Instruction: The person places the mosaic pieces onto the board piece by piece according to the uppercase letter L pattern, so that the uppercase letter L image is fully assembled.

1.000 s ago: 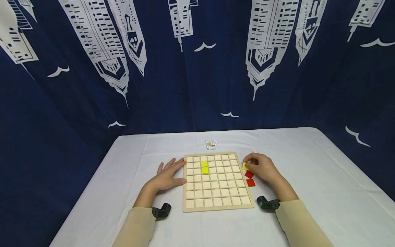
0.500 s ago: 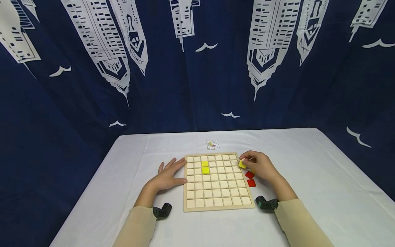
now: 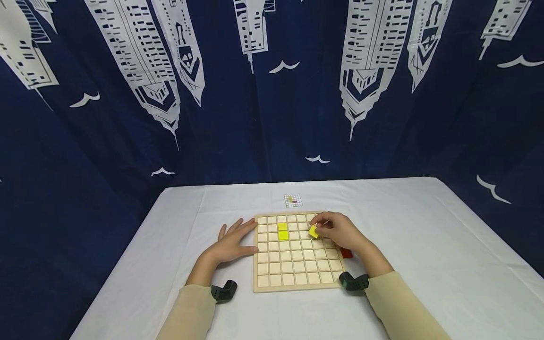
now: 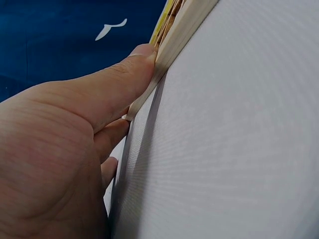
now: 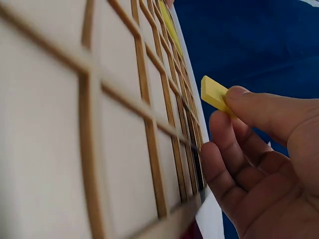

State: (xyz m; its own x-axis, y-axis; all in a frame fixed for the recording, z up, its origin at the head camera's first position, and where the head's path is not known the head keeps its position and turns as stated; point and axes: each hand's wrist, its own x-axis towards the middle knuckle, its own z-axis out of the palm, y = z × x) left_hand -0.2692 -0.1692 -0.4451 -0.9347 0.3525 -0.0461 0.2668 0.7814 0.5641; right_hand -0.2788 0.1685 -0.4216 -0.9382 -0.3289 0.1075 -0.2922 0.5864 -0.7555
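Observation:
My right hand [image 3: 340, 231] pinches a yellow square tile [image 3: 313, 231] between thumb and fingers, over the right part of a wooden grid board [image 3: 297, 289]. In the right wrist view the held yellow tile [image 5: 214, 92] is tilted, off the board's surface. Two yellow tiles [image 3: 283, 235] sit one above the other in the board's third column. My left hand [image 3: 228, 245] lies with spread fingers at the board's left edge. In the left wrist view its thumb [image 4: 124, 74] touches the wooden rim [image 4: 184, 35].
A red tile [image 3: 346, 253] shows beside the board's right edge, partly behind my right forearm. A small printed grid card [image 3: 293, 200] lies beyond the board. White cloth [image 3: 446, 236] covers the table, with a dark blue patterned curtain [image 3: 272, 118] behind it.
My right hand has picked up the yellow tile from beside the board and carried it left, over the grid. It now hides one of the red tiles. My left hand has stayed put.

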